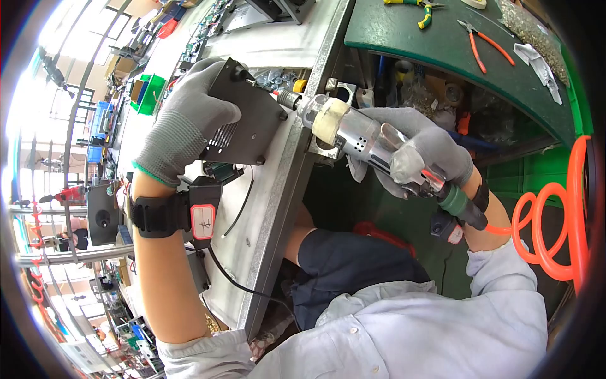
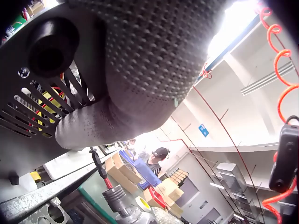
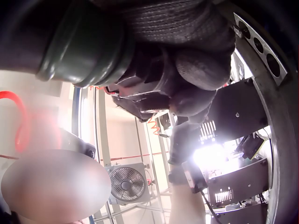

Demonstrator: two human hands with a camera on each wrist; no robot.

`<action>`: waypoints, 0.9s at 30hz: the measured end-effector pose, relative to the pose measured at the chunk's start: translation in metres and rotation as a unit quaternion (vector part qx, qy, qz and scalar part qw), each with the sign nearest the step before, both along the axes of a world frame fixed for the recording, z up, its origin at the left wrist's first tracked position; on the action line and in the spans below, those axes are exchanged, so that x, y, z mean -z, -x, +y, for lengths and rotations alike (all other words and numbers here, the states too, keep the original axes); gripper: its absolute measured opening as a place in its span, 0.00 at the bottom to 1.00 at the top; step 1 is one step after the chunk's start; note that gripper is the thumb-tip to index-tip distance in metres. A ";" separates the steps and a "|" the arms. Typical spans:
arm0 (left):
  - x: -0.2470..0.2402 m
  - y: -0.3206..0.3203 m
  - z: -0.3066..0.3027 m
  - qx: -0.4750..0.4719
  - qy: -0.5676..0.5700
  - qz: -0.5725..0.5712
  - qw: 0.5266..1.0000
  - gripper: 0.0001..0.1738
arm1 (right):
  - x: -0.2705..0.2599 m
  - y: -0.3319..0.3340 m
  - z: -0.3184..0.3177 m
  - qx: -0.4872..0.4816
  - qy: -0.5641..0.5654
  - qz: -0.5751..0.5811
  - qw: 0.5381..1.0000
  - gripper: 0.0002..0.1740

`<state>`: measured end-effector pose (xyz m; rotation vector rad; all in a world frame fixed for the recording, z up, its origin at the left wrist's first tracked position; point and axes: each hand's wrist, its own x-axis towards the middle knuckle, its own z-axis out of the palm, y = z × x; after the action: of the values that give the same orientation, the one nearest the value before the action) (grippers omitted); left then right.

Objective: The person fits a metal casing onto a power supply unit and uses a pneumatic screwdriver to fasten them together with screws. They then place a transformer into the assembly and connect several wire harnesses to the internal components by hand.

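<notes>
My gloved left hand (image 1: 192, 117) holds a black metal panel (image 1: 255, 136) tilted up over the bench edge, its thumb lying across the face near the vent slots. Round black rubber feet sit at the panel's corners, one of them (image 1: 238, 74) at the top. A powered screwdriver (image 1: 360, 136) is gripped in my gloved right hand (image 1: 429, 145), with fingers wrapped round its body. Its bit points at the panel, the tip right by the top foot. In the left wrist view, the driver's ribbed nose (image 2: 114, 198) shows below the thumb, while another foot (image 2: 51, 46) appears close up.
An orange coiled hose (image 1: 543, 252) runs from the screwdriver's rear at right. Red-handled pliers (image 1: 476, 47) and yellow-green pliers (image 1: 426, 16) lie on the green table (image 1: 391, 35). A metal rail (image 1: 284, 164) edges the bench. A black cable (image 1: 237, 278) trails from the left wrist.
</notes>
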<state>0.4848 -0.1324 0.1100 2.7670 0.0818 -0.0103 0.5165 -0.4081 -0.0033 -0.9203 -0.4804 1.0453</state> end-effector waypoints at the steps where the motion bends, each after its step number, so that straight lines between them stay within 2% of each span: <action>1: 0.002 -0.001 0.005 0.000 0.000 -0.002 1.000 0.32 | -0.002 0.001 0.001 0.010 0.000 0.004 1.000 0.50; 8: 0.005 -0.004 0.010 0.029 -0.086 -0.015 0.996 0.40 | -0.021 0.003 0.007 0.034 0.039 -0.040 0.998 0.48; 11: -0.005 -0.002 0.000 0.012 -0.076 0.020 0.997 0.40 | -0.024 0.002 0.009 0.037 0.043 -0.058 0.997 0.47; 14: 0.000 -0.001 0.007 0.025 -0.083 -0.009 0.996 0.40 | -0.023 0.003 0.011 0.042 0.033 -0.065 0.996 0.46; 19: -0.004 0.003 0.008 0.017 -0.072 0.013 0.997 0.38 | -0.020 0.000 0.014 0.035 0.041 -0.103 0.993 0.47; 21: -0.007 0.009 0.006 -0.009 0.023 0.022 0.999 0.37 | -0.018 -0.003 0.015 0.025 0.047 -0.114 0.992 0.46; 22: -0.003 0.014 0.008 -0.029 0.079 0.007 0.996 0.33 | -0.015 -0.005 0.012 0.004 0.002 -0.121 0.993 0.36; 23: 0.001 0.021 0.013 -0.036 0.079 0.005 0.996 0.33 | -0.015 -0.004 0.010 -0.003 0.001 -0.122 0.993 0.36; 24: 0.002 0.029 0.014 -0.001 -0.006 -0.117 0.993 0.31 | -0.017 -0.004 0.009 0.010 -0.001 -0.114 0.993 0.36; 25: 0.003 0.039 0.015 0.033 -0.093 -0.230 0.968 0.30 | -0.017 -0.001 0.010 0.023 -0.004 -0.101 0.995 0.37; 26: 0.002 0.058 0.018 0.063 -0.116 -0.314 0.940 0.26 | -0.018 0.005 0.013 0.056 0.029 -0.090 0.994 0.41; 27: 0.000 0.080 0.016 0.048 -0.133 -0.367 0.919 0.24 | -0.020 0.007 0.014 0.054 0.009 -0.088 0.995 0.41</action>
<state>0.4050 -0.1168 0.1105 2.8334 -0.2674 1.0724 0.5090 -0.3942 0.0168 -1.0492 -0.5625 0.8753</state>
